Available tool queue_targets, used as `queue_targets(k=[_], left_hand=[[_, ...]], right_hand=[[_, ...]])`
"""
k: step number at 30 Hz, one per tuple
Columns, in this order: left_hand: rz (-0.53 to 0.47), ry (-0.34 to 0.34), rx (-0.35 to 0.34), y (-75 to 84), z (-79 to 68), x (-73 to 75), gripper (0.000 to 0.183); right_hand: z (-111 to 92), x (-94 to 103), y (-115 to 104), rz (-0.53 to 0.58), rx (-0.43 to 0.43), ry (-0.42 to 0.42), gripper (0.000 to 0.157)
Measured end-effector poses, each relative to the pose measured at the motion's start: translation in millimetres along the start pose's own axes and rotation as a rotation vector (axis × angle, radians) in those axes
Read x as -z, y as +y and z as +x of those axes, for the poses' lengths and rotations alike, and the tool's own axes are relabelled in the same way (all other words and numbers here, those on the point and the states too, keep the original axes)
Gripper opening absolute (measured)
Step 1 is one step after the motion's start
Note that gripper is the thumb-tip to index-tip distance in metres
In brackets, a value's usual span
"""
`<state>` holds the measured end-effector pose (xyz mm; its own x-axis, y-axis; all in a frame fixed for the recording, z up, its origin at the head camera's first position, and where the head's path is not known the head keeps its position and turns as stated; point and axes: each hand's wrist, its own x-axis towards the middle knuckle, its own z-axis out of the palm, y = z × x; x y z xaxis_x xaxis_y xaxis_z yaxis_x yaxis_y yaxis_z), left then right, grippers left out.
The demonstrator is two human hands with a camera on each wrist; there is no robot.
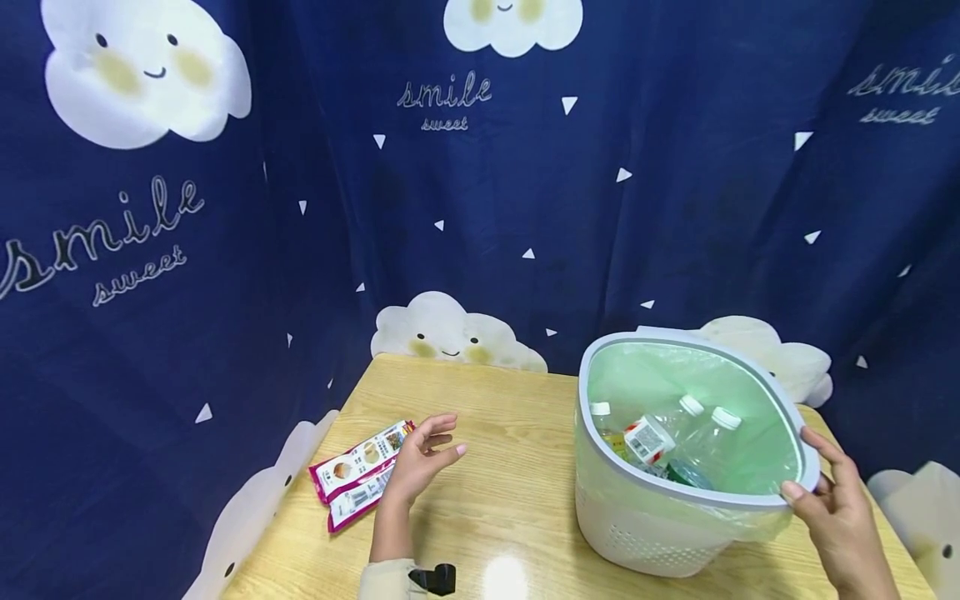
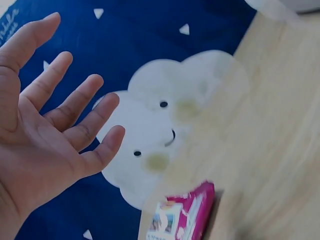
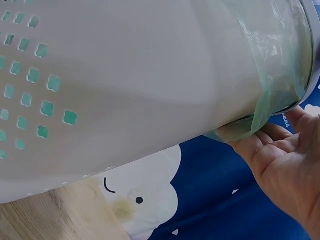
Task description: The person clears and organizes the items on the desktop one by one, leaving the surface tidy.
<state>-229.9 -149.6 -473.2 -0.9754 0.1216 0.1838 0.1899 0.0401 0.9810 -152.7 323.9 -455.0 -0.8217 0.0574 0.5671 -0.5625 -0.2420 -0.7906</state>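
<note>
My right hand (image 1: 843, 517) grips the grey rim of a white trash bin (image 1: 645, 537) at its right side, thumb toward me. In the right wrist view, fingers of that hand (image 3: 292, 157) curl at the rim where the green liner bag (image 3: 272, 75) folds over. Inside the bin lie several clear plastic bottles (image 1: 708, 442) with white caps, one bearing a red-and-white label. My left hand (image 1: 412, 471) hovers over the table, fingers spread and loosely bent, holding nothing. Close to it lies a magenta-and-white snack packet (image 1: 360, 477), partly hidden by that hand; the left wrist view shows its end.
Everything stands on a light wooden table (image 1: 495, 433). A dark blue curtain (image 1: 480, 192) printed with smiling clouds and white triangles hangs behind it and along its sides. Holes perforate the bin's lower wall.
</note>
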Motion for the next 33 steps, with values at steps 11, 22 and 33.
queue_targets(k=[11,22,33], left_hand=[[-0.01,0.115,0.069,-49.0,3.8,19.9,0.046],[0.097,0.187,0.074,-62.5,3.6,40.5,0.044],[0.132,0.19,0.078,-72.7,2.0,54.1,0.045]], right_hand=[[-1.1,0.6,-2.0,0.022,0.016,-0.014,0.068],[-0.6,-0.1,-0.6,0.002,0.005,0.013,0.068],[-0.6,-0.2,-1.0,-0.008,-0.001,-0.014,0.067]])
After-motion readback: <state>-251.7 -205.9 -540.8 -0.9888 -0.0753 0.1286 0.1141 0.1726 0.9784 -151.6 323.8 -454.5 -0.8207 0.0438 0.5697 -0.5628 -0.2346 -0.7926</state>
